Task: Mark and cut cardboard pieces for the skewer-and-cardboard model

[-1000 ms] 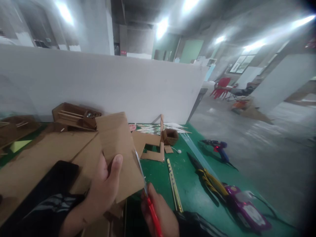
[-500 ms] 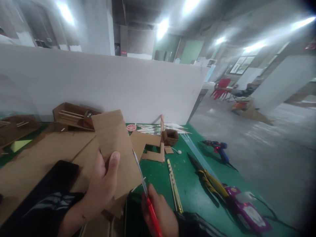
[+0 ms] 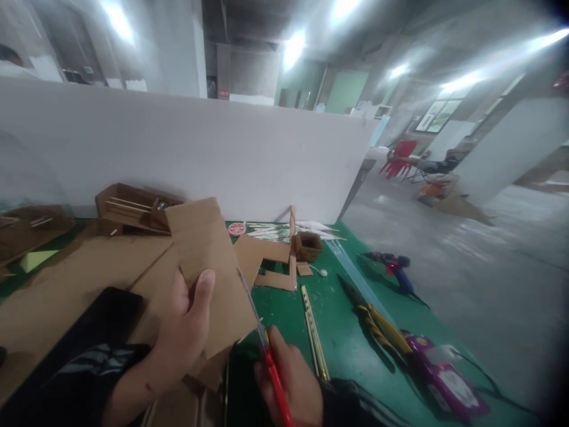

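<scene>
My left hand (image 3: 189, 320) grips a flat piece of brown cardboard (image 3: 222, 284), thumb on its near face and the other fingers hidden behind it. The piece is held up at a tilt over the table. In my right hand (image 3: 291, 373) is a pair of scissors (image 3: 273, 379) with red handles. Its blades point up and away, lying along the right edge of the cardboard; whether they bite into it I cannot tell. Beyond the blades lies a cut cardboard frame (image 3: 275, 281), beside a small open cardboard box (image 3: 308, 246).
On the green table (image 3: 338, 350) lie yellow-handled pliers (image 3: 382, 329), a purple device (image 3: 438, 370) with a cable, a blue glue gun (image 3: 395, 270) and thin sticks (image 3: 315, 338). A dark phone (image 3: 111, 314) rests on cardboard at left. A white partition (image 3: 267, 160) stands behind.
The scissors and my right hand have shifted very slightly along the cardboard's edge. My left hand and the cardboard stay nearly where they were.
</scene>
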Available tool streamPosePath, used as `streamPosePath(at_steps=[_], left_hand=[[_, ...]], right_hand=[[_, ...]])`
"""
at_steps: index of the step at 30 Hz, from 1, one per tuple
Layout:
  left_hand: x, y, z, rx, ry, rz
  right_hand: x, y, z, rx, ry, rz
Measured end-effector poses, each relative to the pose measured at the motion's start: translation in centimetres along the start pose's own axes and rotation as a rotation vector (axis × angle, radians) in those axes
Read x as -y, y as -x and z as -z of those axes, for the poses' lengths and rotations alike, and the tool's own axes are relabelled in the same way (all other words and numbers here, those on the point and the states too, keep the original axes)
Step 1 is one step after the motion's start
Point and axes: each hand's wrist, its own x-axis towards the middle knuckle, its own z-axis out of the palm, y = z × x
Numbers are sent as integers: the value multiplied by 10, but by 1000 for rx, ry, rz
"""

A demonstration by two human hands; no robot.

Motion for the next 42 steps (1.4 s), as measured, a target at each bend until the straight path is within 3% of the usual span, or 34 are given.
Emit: streamPosePath(at_steps=[6, 11, 16, 23, 31, 42], left_hand=[[6, -3, 1, -38, 6, -15], [6, -4, 1, -37, 2, -9], [3, -3, 0, -42, 38, 33], [0, -2, 1, -44, -8, 13], [-3, -1, -2, -47, -37, -17], [0, -1, 0, -15, -29, -40]], right_hand=[[5, 1, 1, -72, 87, -41], [5, -2, 2, -5, 39, -37], [8, -2, 4, -71, 50, -46], [8, -2, 5, -62, 26, -41], [-6, 4, -1, -18, 106, -40], [-13, 4, -5, -14, -12, -22]])
